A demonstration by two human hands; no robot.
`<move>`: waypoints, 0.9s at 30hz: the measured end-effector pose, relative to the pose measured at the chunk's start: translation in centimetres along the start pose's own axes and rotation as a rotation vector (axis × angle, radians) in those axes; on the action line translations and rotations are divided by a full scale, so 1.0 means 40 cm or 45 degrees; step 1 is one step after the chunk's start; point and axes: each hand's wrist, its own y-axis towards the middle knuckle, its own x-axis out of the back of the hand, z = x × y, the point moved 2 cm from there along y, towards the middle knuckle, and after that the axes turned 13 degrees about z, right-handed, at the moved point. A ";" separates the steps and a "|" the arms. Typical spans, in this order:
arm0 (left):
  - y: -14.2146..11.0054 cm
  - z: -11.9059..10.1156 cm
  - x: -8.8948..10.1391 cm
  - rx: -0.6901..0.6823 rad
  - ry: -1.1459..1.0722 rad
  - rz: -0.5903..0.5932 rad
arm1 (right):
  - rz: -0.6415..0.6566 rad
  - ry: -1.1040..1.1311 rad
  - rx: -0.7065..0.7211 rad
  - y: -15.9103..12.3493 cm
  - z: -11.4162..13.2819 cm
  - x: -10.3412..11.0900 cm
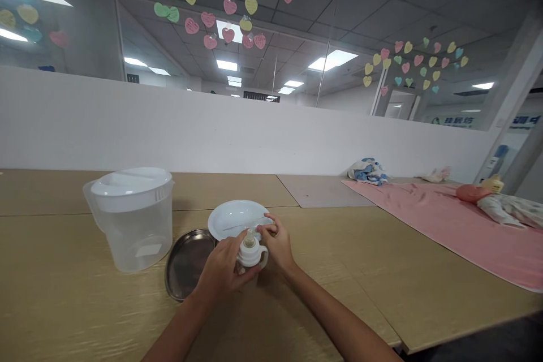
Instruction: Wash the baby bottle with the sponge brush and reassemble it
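Note:
My left hand (223, 263) grips a white baby bottle (251, 254) with a side handle and a pale teat on top. My right hand (276, 242) is just to the right of the teat, its fingertips pinched close to it, and I cannot tell if they hold anything. Behind my hands lies a white plate (235, 218) with a thin clear strip on it. A round steel tray (189, 264) sits left of my left hand, and further left stands a clear plastic pitcher (132, 232) with a white lid.
The wooden-look tabletop (339, 271) ends in an edge at lower right. A pink mat (424, 220) holds a baby doll (487, 198), with a blue and white cloth (368, 172) behind it. A white partition (212, 130) runs along the far side.

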 end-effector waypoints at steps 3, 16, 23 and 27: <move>-0.003 0.001 -0.002 0.006 -0.004 0.010 | 0.048 -0.037 -0.017 -0.003 0.007 -0.002; -0.002 0.000 0.001 0.063 -0.084 0.031 | 0.237 -0.729 0.532 -0.049 0.075 -0.012; -0.011 0.009 -0.008 0.185 -0.243 0.116 | 0.438 -0.750 0.790 -0.067 0.095 -0.022; -0.013 0.009 -0.012 0.286 -0.417 0.218 | 0.409 -0.585 0.670 -0.064 0.100 -0.024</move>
